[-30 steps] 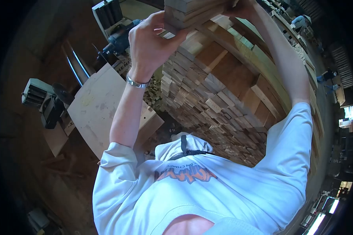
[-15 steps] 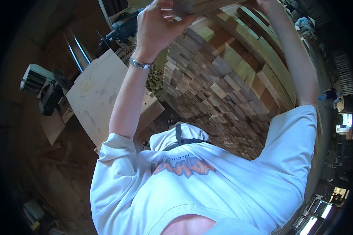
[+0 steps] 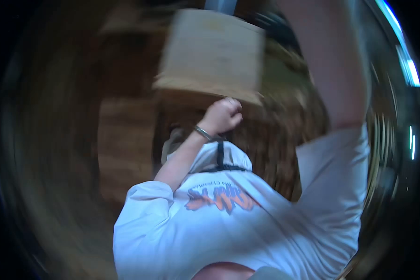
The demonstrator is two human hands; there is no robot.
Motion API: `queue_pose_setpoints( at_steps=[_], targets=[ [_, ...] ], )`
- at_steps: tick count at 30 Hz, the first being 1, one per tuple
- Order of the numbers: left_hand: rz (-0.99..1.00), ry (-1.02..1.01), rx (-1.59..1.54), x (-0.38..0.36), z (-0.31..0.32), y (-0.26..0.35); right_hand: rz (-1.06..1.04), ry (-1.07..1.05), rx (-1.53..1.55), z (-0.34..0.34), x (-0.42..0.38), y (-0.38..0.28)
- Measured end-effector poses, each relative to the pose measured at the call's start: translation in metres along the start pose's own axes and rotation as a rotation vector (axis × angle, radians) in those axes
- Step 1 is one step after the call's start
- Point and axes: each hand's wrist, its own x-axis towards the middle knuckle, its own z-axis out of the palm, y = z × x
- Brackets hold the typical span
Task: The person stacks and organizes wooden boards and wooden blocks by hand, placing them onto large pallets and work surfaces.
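Observation:
My left hand [image 3: 224, 115], with a metal-banded watch [image 3: 203, 132] at the wrist, is low in front of my body. Its fingers are curled in, and nothing shows in them. Just beyond it is the near edge of a pale, box-like worktop [image 3: 214, 51]; whether they touch cannot be told. My right arm [image 3: 331, 60] reaches up past the top of the view, so the right hand and anything it holds are out of sight.
Right of the worktop is a smeared brown mass, the stacked wood [image 3: 275, 144]. A flat brown surface [image 3: 126, 144] lies to the left. Bright lights [image 3: 409, 70] show at the far right. Motion blurs most surroundings.
My left hand has come away from the wooden piece at the top and dropped towards my body. The view has swung left, bringing the worktop to the middle. My right hand has left the view.

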Motion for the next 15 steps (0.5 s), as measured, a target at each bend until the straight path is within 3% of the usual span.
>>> queue_pose_setpoints(
  at_steps=[2,3,4,5,6,7,8,9,10,11,13,15],
  targets=[
    [-0.344,0.003,0.28,-0.073,0.007,-0.052,-0.041,-0.195,0.357,0.116,0.039,0.027],
    [-0.507,0.145,0.349,-0.118,0.001,-0.088,0.017,-0.269,0.559,0.178,0.058,0.042],
    [-0.661,0.242,0.384,-0.178,0.008,-0.1,0.168,-0.308,0.748,0.243,0.056,0.053],
    [-0.995,0.329,0.305,-0.228,-0.026,-0.077,0.376,-0.383,0.823,0.305,0.037,0.074],
    [-1.257,0.562,0.053,-0.29,-0.022,-0.081,0.594,-0.436,0.888,0.368,0.019,0.097],
    [-1.356,0.986,-0.201,-0.351,-0.012,-0.065,0.81,-0.494,0.841,0.425,-0.016,0.114],
    [-1.545,1.181,-0.105,-0.425,0.02,-0.085,0.825,-0.706,0.711,0.478,-0.057,0.151],
    [-1.556,1.128,0.062,-0.501,0.041,-0.084,0.95,-0.862,0.665,0.515,-0.092,0.158],
    [-1.796,1.265,-0.017,-0.551,0.085,-0.074,1.096,-0.954,0.584,0.518,-0.125,0.147],
    [-1.981,1.239,-0.14,-0.585,0.095,-0.048,1.144,-1.075,0.548,0.535,-0.15,0.143],
    [-2.105,1.24,-0.226,-0.683,0.156,-0.052,1.226,-1.192,0.528,0.586,-0.18,0.123],
    [-2.173,1.248,-0.362,-0.727,0.176,-0.069,1.256,-1.192,0.466,0.641,-0.196,0.107]
  ],
)
